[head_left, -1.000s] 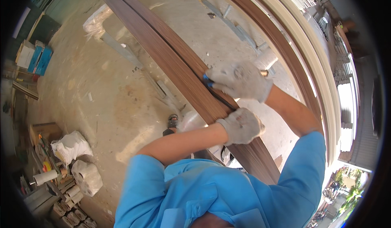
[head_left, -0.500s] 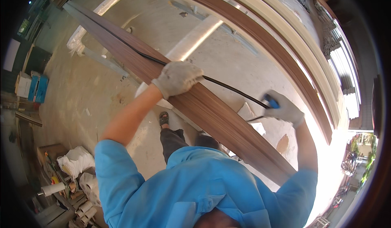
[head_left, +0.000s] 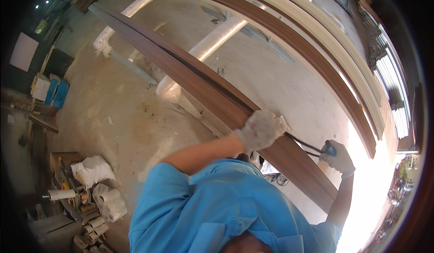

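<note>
A long brown wood-grain plank [head_left: 294, 159] runs diagonally from the far left to the near right in front of me. A dark line lies lengthwise along it, up to my left hand. My gloved left hand [head_left: 262, 128] is closed on the plank, and a thin black strip [head_left: 298, 141] comes out from under it. That strip stretches to my gloved right hand [head_left: 341, 159], beyond the plank's right edge. The right hand grips a small blue object [head_left: 331, 150], mostly hidden by the fingers. A second dark length also meets that hand.
Plastic-wrapped support bars [head_left: 219, 39] pass beneath the plank. Brown and cream profiles [head_left: 316, 63] lie parallel on the far side. At lower left are a white sack [head_left: 94, 169], rolls and tubes. A blue box [head_left: 56, 92] stands at left, and a black cable coil [head_left: 277, 179] shows near my body.
My left hand has slid along the plank toward the near right. The right hand has moved right and nearer me. Less of the black strip shows between them.
</note>
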### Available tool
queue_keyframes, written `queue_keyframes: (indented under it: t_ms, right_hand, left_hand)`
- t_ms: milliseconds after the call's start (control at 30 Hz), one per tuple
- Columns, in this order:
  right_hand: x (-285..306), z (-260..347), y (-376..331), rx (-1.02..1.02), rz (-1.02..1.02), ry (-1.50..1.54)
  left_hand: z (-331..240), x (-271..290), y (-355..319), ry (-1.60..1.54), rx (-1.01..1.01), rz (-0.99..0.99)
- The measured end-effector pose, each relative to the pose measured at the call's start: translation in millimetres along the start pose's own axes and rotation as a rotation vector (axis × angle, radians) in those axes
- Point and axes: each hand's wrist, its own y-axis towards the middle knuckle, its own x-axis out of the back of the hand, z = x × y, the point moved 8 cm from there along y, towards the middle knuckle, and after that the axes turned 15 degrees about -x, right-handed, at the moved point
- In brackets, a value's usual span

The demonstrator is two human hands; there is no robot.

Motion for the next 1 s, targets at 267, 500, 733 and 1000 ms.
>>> queue_keyframes:
  t_ms: [267, 500, 733, 1000]
  right_hand:
    - [-31.3, 210.5, 47.6, 0.576, -0.268, -0.281]
    - [-171.3, 467.8, 113.7, 0.934, -0.304, -0.485]
    - [-242.8, 583.0, 108.2, 1.096, -0.399, -0.688]
    - [-210.7, 475.5, 85.7, 1.155, -0.302, -0.906]
  left_hand:
    - [4.1, -17.0, 5.6, -0.137, 0.079, 0.031]
    - [7.2, -56.6, 3.7, -0.241, 0.084, 0.133]
    - [8.4, -131.9, -1.1, -0.413, 0.112, -0.145]
    - [10.4, -30.4, 0.2, -0.257, 0.140, 0.053]
